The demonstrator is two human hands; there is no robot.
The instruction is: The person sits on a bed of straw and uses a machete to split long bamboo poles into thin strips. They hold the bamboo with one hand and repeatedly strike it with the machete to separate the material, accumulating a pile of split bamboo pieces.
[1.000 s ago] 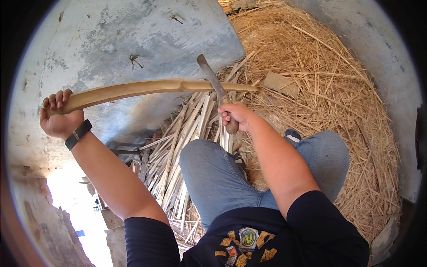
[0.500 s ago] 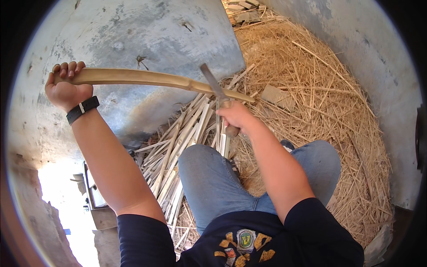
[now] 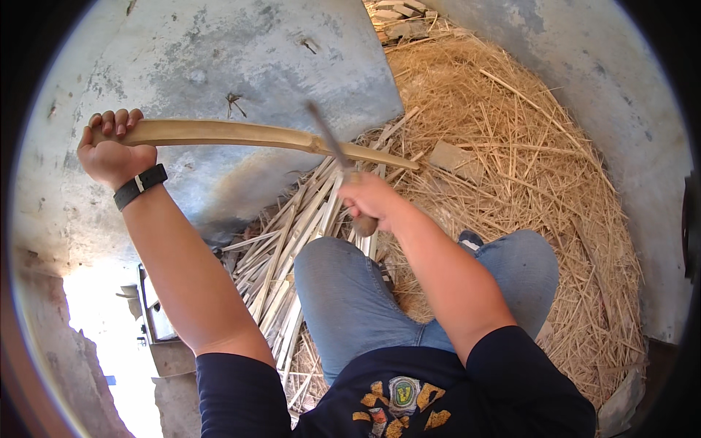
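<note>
My left hand (image 3: 117, 150) is closed around the left end of a long bamboo strip (image 3: 226, 132). The strip runs across in front of me, and its far right end rests low over the straw. In my right hand (image 3: 367, 198) is a knife with a round wooden handle (image 3: 365, 225), gripped in a closed fist. Its narrow blade (image 3: 328, 133), a little blurred, points up and to the left and crosses the strip near a node. From this view I cannot tell whether blade and strip touch.
A pile of split bamboo strips (image 3: 288, 237) lies left of my knees. Straw-like shavings (image 3: 504, 175) cover the floor to the right, with a flat brick-like block (image 3: 456, 159) among them. Worn grey walls (image 3: 292, 58) stand ahead and right. A bright opening (image 3: 109, 328) is at lower left.
My right hand and the knife have slid left and slightly down along the bamboo strip. The strip's left end and my left hand have dropped a little.
</note>
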